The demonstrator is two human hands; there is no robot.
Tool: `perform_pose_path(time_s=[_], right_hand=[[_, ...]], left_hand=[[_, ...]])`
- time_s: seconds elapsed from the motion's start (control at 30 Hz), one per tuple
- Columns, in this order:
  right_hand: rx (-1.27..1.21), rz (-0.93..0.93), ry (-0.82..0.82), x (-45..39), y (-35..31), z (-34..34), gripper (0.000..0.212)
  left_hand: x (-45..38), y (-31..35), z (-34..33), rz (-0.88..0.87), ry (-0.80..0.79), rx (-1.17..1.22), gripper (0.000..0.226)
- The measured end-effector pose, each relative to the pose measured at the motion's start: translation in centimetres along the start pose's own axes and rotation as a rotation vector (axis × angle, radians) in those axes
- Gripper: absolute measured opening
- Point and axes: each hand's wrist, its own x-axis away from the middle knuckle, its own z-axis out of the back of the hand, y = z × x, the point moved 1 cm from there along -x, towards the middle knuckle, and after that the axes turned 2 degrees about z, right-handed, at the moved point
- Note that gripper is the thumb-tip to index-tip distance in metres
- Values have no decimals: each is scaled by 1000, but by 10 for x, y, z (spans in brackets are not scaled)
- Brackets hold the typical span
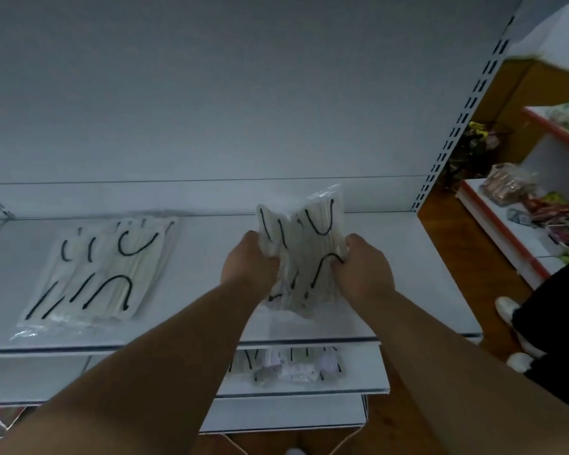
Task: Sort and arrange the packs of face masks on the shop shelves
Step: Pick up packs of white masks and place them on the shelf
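Observation:
A clear pack of white face masks with black ear loops (304, 244) is held upright-tilted over the right part of the white upper shelf (194, 290). My left hand (248, 261) grips its left edge and my right hand (363, 267) grips its right edge. A second, similar pack (102, 270) lies flat on the same shelf at the left. On the lower shelf (358, 372), partly hidden under the upper shelf's front edge, more mask packs (296, 366) lie.
A slotted white upright (463, 116) bounds the shelf bay at the right. Beyond it stands a red-edged shelf unit (506, 231) with mixed packaged goods. A person in dark clothing with white shoes (519, 361) stands on the wooden floor at the right.

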Motion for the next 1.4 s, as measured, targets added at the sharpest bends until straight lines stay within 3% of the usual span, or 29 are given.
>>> perform_pose_path(time_s=[0.1, 0.17, 0.27, 0.4, 0.57, 0.87, 1.13, 1.4], right_hand=[[277, 93, 36, 0, 8, -2, 31], [368, 175, 99, 1, 13, -2, 38], [415, 282, 128, 0, 11, -2, 31], [314, 345, 127, 8, -5, -4, 23], [166, 392, 182, 48, -45, -21, 22], [-37, 529, 121, 158, -144, -88, 21], [-80, 455, -131, 240, -117, -179, 15], [74, 219, -342, 215, -12, -278, 41]], left_hand=[[-4, -1, -16, -28, 20, -150, 42], [0, -1, -25, -67, 50, -204, 64], [8, 2, -27, -145, 177, -217, 86], [21, -4, -12, -319, 339, -190, 60], [67, -51, 14, -395, 183, -89, 38], [139, -188, 88, -548, 171, -207, 31], [172, -308, 84, -312, 20, -216, 32], [130, -361, -30, -126, -107, -102, 33]])
